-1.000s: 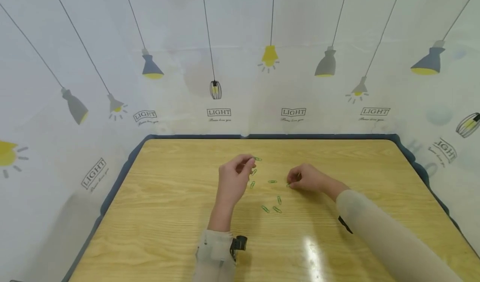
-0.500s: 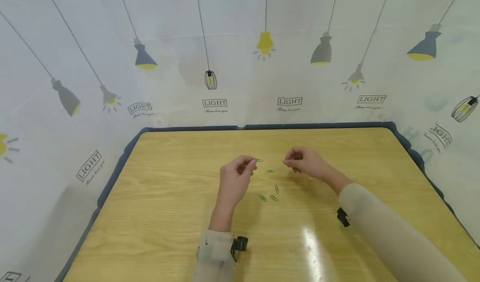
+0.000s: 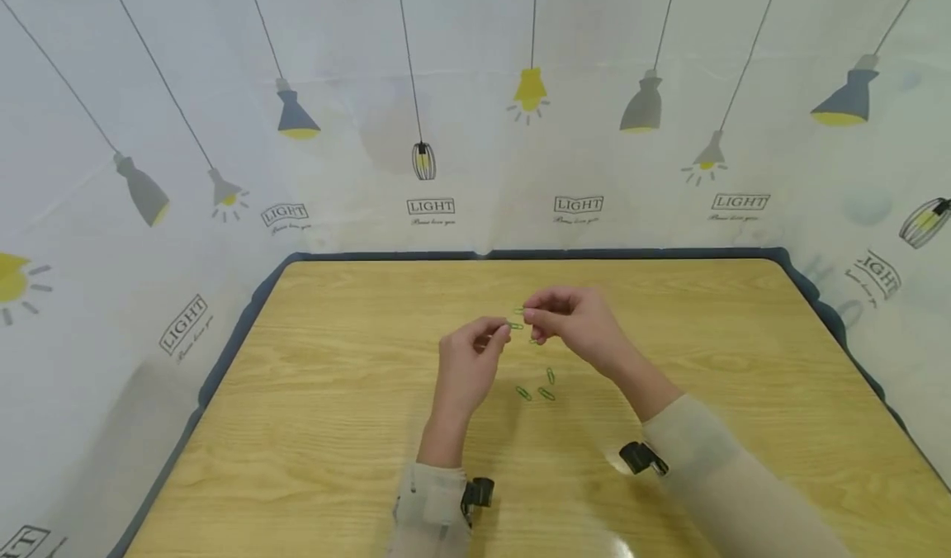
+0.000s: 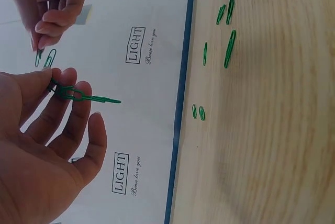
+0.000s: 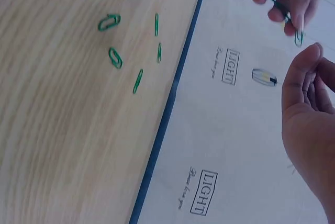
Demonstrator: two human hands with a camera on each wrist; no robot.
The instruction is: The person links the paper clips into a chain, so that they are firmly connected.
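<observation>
My left hand (image 3: pixel 466 368) pinches a chain of green paper clips (image 4: pixel 78 96) between thumb and forefinger. The chain hangs along its fingers, and one end clip (image 5: pixel 299 38) sticks out past the fingertips. My right hand (image 3: pixel 583 331) pinches a single green paper clip (image 4: pixel 38 58) by its end, raised close beside that end clip. Both hands are held above the table, fingertips almost meeting. Several loose green paper clips (image 3: pixel 523 394) lie on the wood below; in the head view the hands cover some of them.
The wooden table (image 3: pixel 312 426) has a dark blue edge (image 3: pixel 386 256) along its back and sides. Behind it hangs a pale wall covering (image 3: pixel 475 112) printed with lamps. A small black camera sits on each wrist, such as the left camera (image 3: pixel 481 492).
My right hand has lifted a paper clip off the table and carried it left to the left hand. The left hand has stayed nearly in place, holding its chain.
</observation>
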